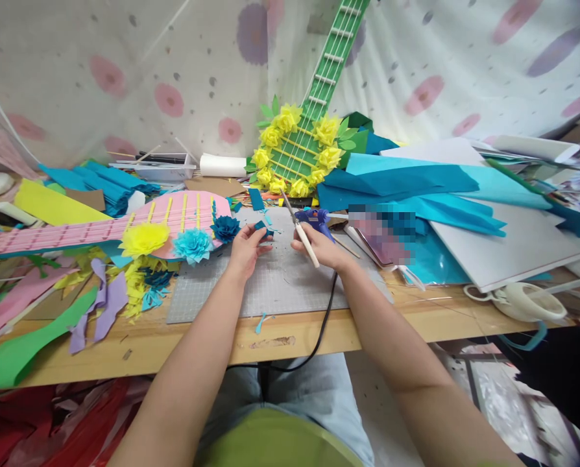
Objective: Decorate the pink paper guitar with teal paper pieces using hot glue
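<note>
Pinched in the fingers of my left hand (247,250) is a small piece of dark teal paper (263,228). My right hand (322,245) grips scissors with white handles (307,244), their blades pointing up and away from me, apart from the paper. Both hands are above a grey cutting mat (280,292) with small teal scraps on it. Just behind my right hand lies a blue glue gun (316,219), partly hidden. Left of my left hand rests a pink paper guitar (173,211) carrying a yellow flower (145,239), a light blue flower (193,246) and a dark teal flower (225,228).
A green paper guitar (294,155) ringed with yellow flowers leans at the back. Blue paper sheets (407,185) pile up on the right, near a white cup (528,302). Paper strips (41,331) cover the left side. A black cord (326,318) hangs over the front edge.
</note>
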Tool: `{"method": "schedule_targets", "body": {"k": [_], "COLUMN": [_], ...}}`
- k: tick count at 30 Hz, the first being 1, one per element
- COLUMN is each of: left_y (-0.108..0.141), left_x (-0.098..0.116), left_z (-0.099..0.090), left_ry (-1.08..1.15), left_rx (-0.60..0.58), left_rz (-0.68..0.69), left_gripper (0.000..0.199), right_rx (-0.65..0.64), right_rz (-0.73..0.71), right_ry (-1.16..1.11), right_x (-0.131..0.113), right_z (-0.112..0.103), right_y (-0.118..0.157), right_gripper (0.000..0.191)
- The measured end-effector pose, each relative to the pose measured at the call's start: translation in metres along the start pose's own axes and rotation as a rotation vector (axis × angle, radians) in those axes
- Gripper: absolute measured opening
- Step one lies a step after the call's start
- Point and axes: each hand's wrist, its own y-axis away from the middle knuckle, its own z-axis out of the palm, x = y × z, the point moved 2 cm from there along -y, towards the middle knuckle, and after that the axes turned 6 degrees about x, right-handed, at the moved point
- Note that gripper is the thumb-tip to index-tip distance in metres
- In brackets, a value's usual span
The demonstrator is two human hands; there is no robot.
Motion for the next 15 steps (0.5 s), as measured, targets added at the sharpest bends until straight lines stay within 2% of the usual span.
{"method": "schedule_targets", "body": {"k": [2,6,10,15], "left_y": [0.002,0.004,0.003,0.001], "left_x": [0.002,0.005,0.007,0.005], "left_z": [0.001,0.003,0.002,-0.001], "left_ry": [0.019,0.079,0.128,0.192], "left_rx": [0.009,0.007,0.001,0.018], "left_rz": [0.035,0.034,-0.005,-0.078], "left_gripper": [0.018,0.018,0.019,0.014], "right_rx": [0.073,0.067,0.106,0.117], "right_rz": [0.021,0.013,-0.036,-0.014], "right_ry": [0.146,0.341,0.416,0.450], "right_x": [-0.001,-0.007,-0.011,-0.014], "right_z": [0.004,0.014,0.020,0.022], "right_y": [0.001,0.003,0.003,0.005], "right_gripper": [0.041,0.040,0.041,0.044]}}
